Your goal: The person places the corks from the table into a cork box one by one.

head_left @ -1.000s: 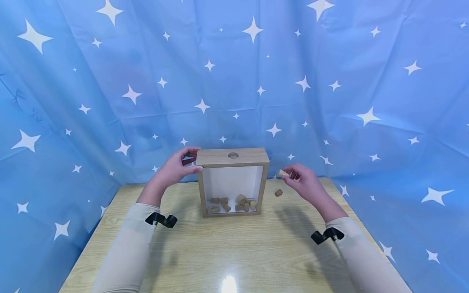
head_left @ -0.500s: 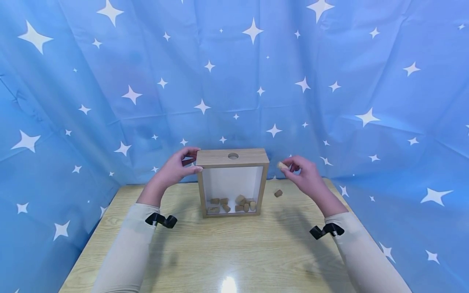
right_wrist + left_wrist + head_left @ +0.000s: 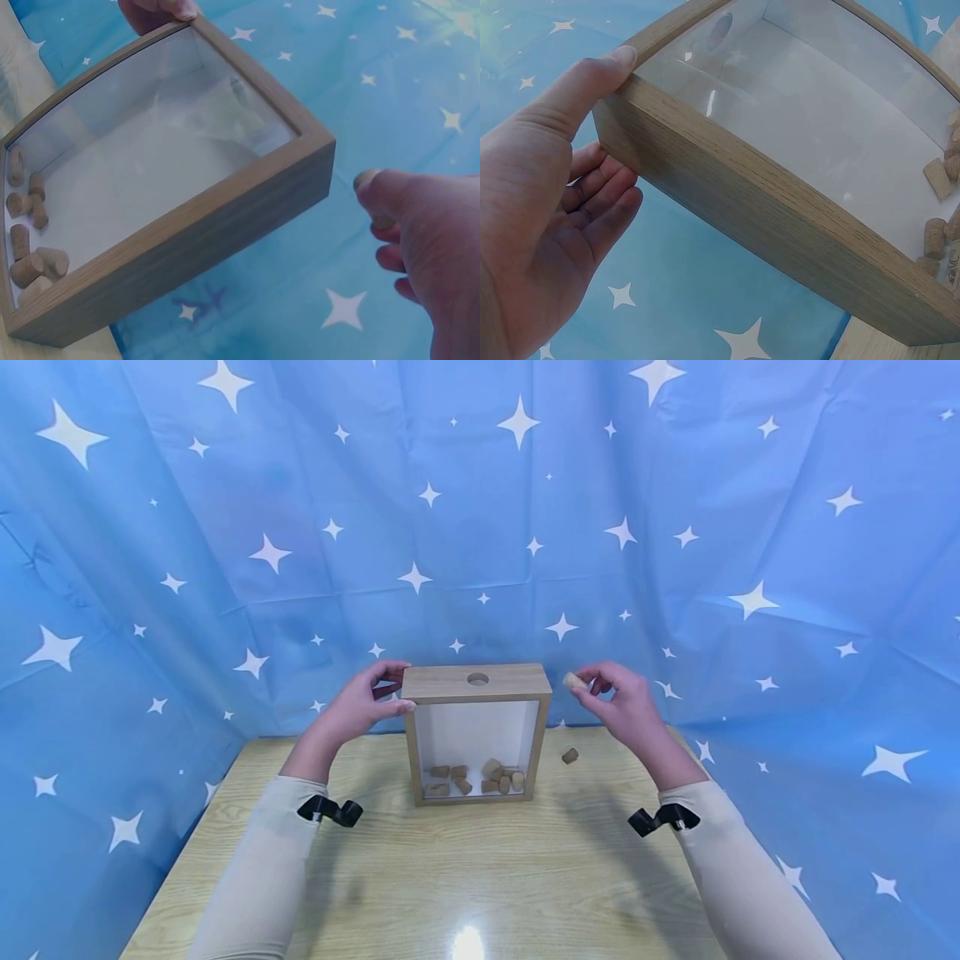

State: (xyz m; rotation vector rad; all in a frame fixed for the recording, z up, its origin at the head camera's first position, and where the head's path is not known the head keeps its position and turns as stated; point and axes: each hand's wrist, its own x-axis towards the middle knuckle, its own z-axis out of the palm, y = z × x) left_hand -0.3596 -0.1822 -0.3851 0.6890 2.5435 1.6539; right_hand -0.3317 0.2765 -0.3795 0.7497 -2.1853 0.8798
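Note:
A wooden shadow box [image 3: 442, 682] with a clear front and a round hole [image 3: 477, 679] in its top stands upright on the table. Several corks [image 3: 492, 768] lie along its bottom, seen through the front. My left hand [image 3: 356, 703] grips the box's upper left corner; in the left wrist view the thumb [image 3: 592, 79] presses the front edge and the fingers are behind. To the right of the box's top, my right hand [image 3: 624, 700] pinches a cork [image 3: 573, 681] between thumb and fingers, raised off the table and apart from the box. The right wrist view mostly hides that cork.
One loose cork [image 3: 570, 756] lies on the wooden table [image 3: 480, 860] to the right of the box. A blue curtain [image 3: 480, 527] with white stars hangs close behind the box and along both sides.
My right hand has risen and come slightly left with the cork, to about the height of the box's top. The left hand and the box have stayed where they were.

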